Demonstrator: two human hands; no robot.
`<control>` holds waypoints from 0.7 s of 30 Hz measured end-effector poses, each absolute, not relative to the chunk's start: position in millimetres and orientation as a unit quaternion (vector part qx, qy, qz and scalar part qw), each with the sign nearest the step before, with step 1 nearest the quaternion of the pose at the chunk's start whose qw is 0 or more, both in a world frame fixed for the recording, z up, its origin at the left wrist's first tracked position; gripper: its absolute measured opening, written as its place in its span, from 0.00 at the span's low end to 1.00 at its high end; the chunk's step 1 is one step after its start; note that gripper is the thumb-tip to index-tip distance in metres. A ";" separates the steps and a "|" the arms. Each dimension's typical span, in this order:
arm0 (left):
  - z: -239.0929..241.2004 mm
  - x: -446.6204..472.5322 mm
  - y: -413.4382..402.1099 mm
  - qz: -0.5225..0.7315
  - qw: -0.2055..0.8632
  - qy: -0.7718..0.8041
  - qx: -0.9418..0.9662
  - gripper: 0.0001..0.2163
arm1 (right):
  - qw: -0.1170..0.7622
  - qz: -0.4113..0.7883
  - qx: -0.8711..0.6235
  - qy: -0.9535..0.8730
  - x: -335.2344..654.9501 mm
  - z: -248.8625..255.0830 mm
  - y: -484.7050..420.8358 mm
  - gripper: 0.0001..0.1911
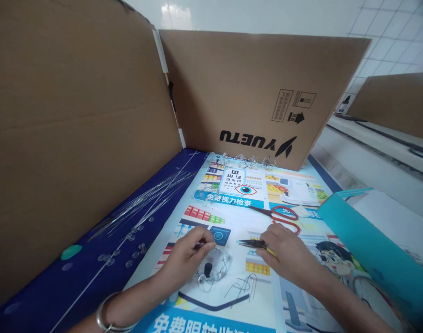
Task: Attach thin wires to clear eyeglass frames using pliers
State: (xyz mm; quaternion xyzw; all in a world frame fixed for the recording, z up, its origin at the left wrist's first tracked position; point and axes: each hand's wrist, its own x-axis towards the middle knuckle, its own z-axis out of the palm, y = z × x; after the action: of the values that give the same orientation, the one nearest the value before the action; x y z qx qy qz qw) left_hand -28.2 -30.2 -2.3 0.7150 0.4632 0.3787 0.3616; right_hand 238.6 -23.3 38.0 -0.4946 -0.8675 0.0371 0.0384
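My left hand (193,249) is closed in a pinch at the edge of a ring of clear beads on thin wire (227,268). The ring lies just below the fingertips over the printed sheet. Pliers with dark jaws and yellow handles (252,243) are gripped in my right hand (284,252). Their jaws point left toward the ring, a short gap away and touching nothing visible. Several bent pieces of wire (242,287) lie on the sheet below the pliers. Beyond my right hand rest red-handled scissors (284,213), blades pointing left.
Cardboard panels (260,78) stand along the left and back. Long thin wires (145,199), loose clear beads (131,237) and a green disc (71,252) lie on the dark blue surface at left. Beaded wire pieces (253,163) line the back. A teal box (367,245) sits at right.
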 end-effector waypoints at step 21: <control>0.2 -26.2 -31.7 0.378 0.339 0.509 0.695 0.05 | 0.041 0.054 -0.431 -0.900 211.0 44.0 -50.4 0.06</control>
State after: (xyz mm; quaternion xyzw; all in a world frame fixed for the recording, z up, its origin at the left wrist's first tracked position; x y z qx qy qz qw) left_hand -26.2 -31.7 0.2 0.6951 0.5090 0.3777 0.3394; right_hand 211.0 -50.4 44.0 -0.4310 -0.8998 0.0542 0.0410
